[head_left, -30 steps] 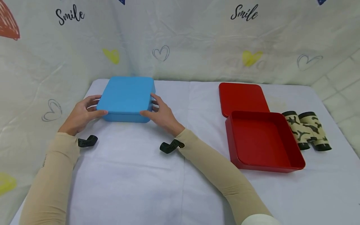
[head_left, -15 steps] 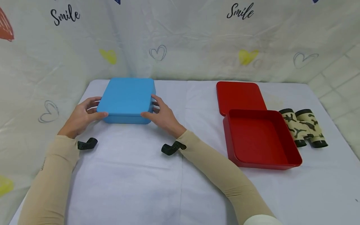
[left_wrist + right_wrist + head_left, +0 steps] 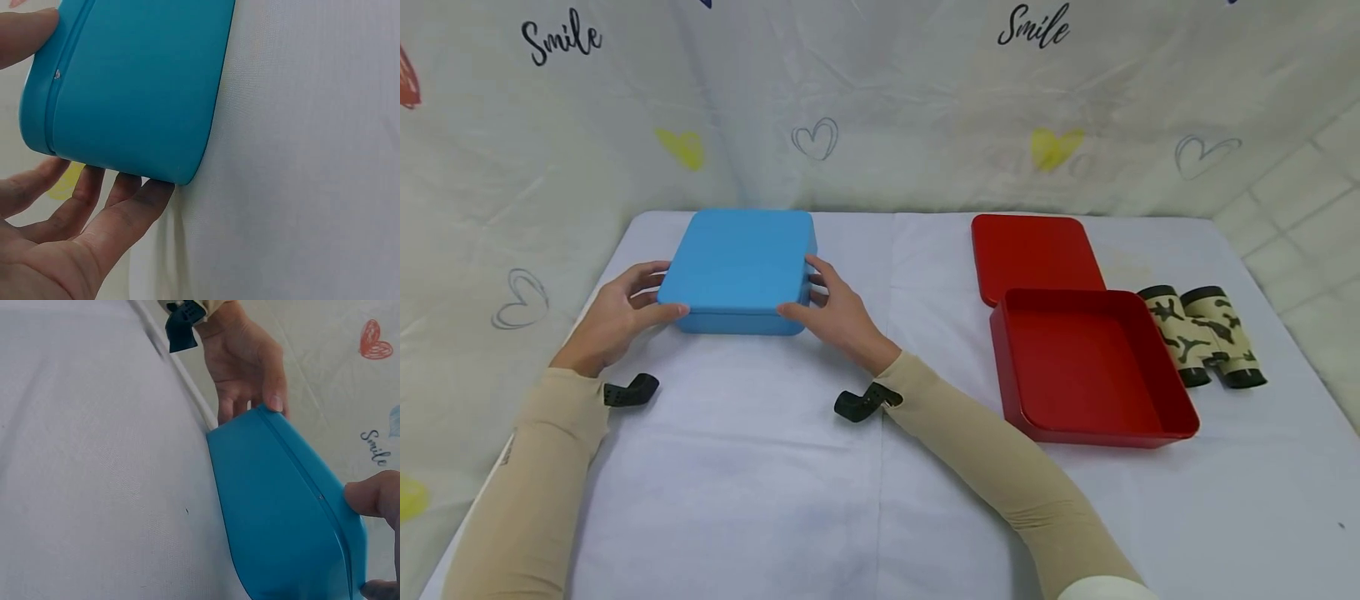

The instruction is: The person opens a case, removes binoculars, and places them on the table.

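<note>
Although the white-covered worktop [image 3: 760,500] is shared by two boxes, they are set well apart: the open red box [image 3: 1009,367] is placed in the right half, and its inside is exposed, presumably so that it can be reached from above. Near the far left corner, the closed blue box [image 3: 737,271] is rested flat, close to the far edge. Behind the red box, towards the far edge, the red lid [image 3: 1037,254] is laid, apparently to clear the opening. By the right edge, just beside the red box, camouflage binoculars [image 3: 1201,340] are stood aside. The blue box is flanked by the left hand [image 3: 606,321] and the right hand [image 3: 846,321], a hold judged to be meant for even control. Each hand's fingers [image 3: 125,224] are parted and bent along a side wall, while the thumbs are pressed at the near corners on the rim of the blue lid [image 3: 41,94], so the box is gripped between them; the right hand's fingertips are partly hidden.
</note>
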